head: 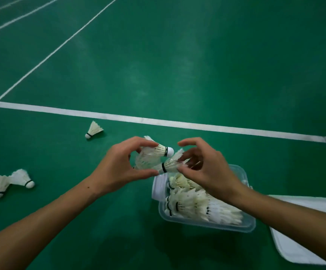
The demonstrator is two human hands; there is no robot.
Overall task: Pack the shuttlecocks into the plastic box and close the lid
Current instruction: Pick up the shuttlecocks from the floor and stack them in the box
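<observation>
We've got our left hand (119, 168) curled round one shuttlecock (154, 151) and our right hand (205, 170) pinching another shuttlecock (170, 164) by its feathers just above the plastic box (206, 224), probably nesting them so they stack tidy, lid (294, 242) waiting on the floor (197, 65) alongside.

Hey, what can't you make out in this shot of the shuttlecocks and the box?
Head view only:
- Plastic box: far right part hidden by the right hand and forearm; shuttlecock count inside unclear.
- Lid: cut off by the right edge.
- Shuttlecock band print: too small to read.
- Left hand covers the feathers.
</observation>
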